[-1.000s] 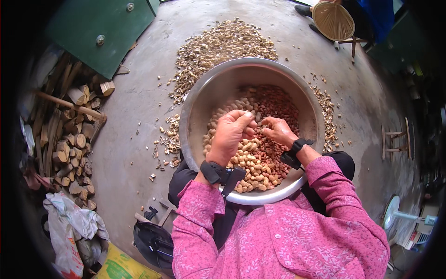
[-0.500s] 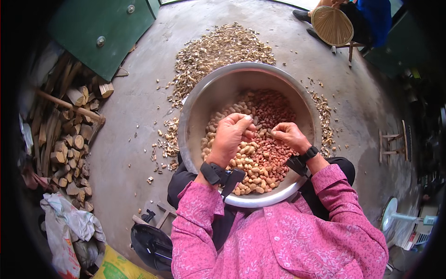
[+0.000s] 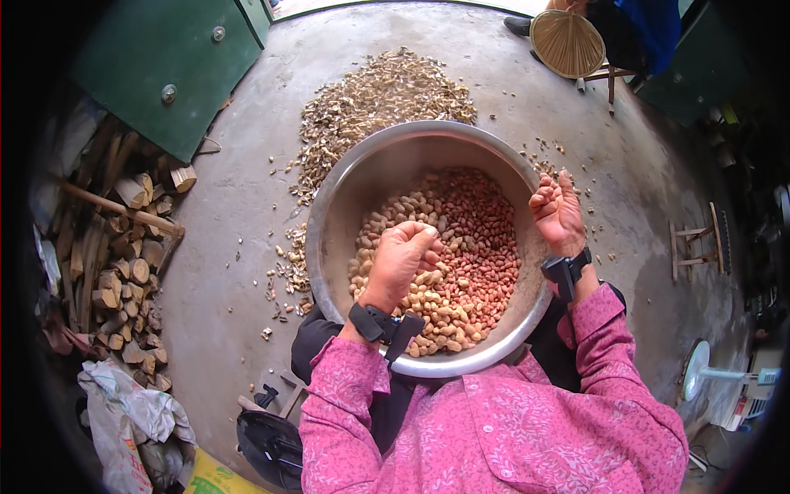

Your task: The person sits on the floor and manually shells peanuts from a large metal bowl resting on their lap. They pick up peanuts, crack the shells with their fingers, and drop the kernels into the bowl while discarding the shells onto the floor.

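A large metal basin (image 3: 336, 306) stands between my knees. Its left side holds peanuts in their shells (image 3: 444, 317), and reddish shelled peanut kernels (image 3: 485, 251) lie on the right. My left hand (image 3: 401, 262) hovers over the unshelled peanuts, thumb and fingers pinched together; whatever is between the fingertips is too small to make out. Beyond the basin's right rim is my right hand (image 3: 559, 216), palm turned up and fingers apart, with nothing visible in it. Both wrists wear black strapped devices.
Empty peanut shells (image 3: 374, 103) are heaped on the concrete floor beyond the basin, with more scattered at both sides. Split firewood (image 3: 123, 272) and sacks (image 3: 136, 420) lie left. A small stool (image 3: 698, 243) and a fan (image 3: 696, 370) stand right. Someone sits far right holding a woven fan (image 3: 568, 44).
My right hand has moved from above the kernels out past the right rim and its fingers have opened. My left hand stays pinched over the peanuts. The view has shifted slightly.
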`<state>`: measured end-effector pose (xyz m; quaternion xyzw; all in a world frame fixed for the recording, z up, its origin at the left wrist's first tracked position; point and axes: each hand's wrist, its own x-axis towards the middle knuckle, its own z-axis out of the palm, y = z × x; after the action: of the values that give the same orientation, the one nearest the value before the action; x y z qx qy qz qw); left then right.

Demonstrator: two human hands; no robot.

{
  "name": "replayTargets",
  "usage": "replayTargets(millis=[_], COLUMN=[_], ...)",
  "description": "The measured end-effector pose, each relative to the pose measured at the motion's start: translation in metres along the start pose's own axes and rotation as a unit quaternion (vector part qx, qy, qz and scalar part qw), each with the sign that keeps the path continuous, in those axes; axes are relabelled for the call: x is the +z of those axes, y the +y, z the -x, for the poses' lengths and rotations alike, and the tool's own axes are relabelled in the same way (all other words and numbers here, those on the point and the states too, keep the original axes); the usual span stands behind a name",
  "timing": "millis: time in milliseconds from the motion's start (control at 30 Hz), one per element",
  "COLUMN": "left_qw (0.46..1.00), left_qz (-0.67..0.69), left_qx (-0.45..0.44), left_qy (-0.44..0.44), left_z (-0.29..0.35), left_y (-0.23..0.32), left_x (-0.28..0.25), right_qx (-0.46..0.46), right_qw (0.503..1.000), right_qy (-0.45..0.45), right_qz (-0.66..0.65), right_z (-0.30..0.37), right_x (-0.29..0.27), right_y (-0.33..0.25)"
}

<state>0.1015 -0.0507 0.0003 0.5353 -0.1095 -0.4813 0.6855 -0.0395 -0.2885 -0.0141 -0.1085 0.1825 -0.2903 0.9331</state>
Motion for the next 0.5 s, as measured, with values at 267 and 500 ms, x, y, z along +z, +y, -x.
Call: replayTargets(millis=[267, 500], left_qw=[1.0, 1.0], left_qz=[0.018, 0.015], left_qx=[-0.008, 0.001], left_qy=[-0.012, -0.011], left_z=[-0.002, 0.002], left_y=[-0.002, 0.001], left_x=[-0.003, -0.002], right_qx=[-0.059, 0.0], right_qw=[0.505, 0.324], right_qy=[-0.107, -0.099], right_qz=[0.855, 0.941], right_z=[-0.009, -0.004], right_x=[-0.041, -0.057], right_y=[0.075, 0.099])
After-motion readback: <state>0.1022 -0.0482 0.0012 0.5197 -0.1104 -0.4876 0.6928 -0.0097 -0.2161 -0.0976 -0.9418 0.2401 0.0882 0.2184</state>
